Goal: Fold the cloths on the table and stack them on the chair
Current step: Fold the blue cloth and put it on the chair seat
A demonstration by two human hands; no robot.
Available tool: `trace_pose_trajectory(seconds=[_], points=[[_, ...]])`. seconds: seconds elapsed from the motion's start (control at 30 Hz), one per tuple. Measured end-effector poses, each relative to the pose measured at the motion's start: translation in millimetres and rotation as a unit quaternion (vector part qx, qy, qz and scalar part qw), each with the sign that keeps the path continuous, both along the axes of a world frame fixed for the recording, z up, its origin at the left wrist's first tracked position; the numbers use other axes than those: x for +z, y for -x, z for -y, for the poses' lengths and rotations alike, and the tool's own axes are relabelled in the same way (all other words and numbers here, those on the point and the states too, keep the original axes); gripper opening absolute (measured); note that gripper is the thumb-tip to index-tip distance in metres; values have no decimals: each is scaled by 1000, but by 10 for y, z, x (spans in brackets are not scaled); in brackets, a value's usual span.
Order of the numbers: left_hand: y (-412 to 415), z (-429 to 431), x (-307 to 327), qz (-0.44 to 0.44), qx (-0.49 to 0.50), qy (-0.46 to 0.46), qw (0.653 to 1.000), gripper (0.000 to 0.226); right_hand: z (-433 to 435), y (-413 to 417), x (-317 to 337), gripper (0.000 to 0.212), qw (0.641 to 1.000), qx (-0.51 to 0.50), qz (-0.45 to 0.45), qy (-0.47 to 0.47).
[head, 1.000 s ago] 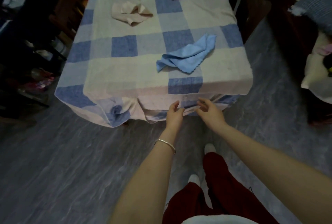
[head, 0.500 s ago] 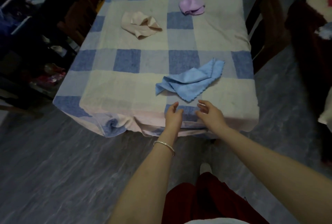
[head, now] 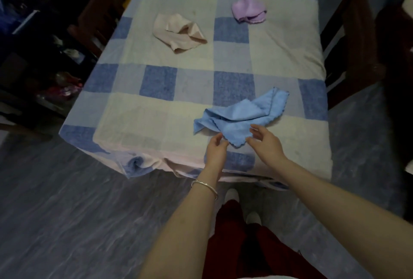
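A crumpled light blue cloth [head: 241, 117] lies near the front edge of the checked table [head: 156, 111]. My left hand [head: 215, 151] reaches its near corner from the left, fingertips at the cloth's edge. My right hand [head: 264, 142] comes in from the right with fingers spread, touching the same corner. Neither hand plainly grips the cloth. A crumpled beige cloth [head: 178, 32] lies at the back left of the table and a small purple cloth [head: 249, 10] at the back right. A dark wooden chair [head: 357, 43] stands just right of the table.
The blue-and-cream tablecloth hangs bunched over the front edge [head: 143, 164]. Dark furniture and clutter [head: 44, 55] fill the left side. Grey floor [head: 67, 211] surrounds me, and my red trousers and white shoes [head: 232, 196] show below.
I have stepped closer to the table. Both hands moved forward from the table's front edge up to the near corner of the blue cloth.
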State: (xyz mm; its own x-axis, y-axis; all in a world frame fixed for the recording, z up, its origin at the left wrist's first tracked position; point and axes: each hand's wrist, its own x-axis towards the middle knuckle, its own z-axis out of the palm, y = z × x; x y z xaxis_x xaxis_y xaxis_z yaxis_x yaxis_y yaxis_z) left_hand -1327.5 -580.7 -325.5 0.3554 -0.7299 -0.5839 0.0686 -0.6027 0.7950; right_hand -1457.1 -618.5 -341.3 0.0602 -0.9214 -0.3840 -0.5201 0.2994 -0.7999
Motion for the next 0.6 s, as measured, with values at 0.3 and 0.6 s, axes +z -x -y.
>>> trace_pose_trajectory(seconds=[0.3,0.6], points=[[-43,352,-225,33,-43,-72,996,32,478,-181,-13,46,999,-29,-18,38],[-170,624,-248,101,-117,-108,982,21,922,-329,-4,47,993,-10,-94,70]])
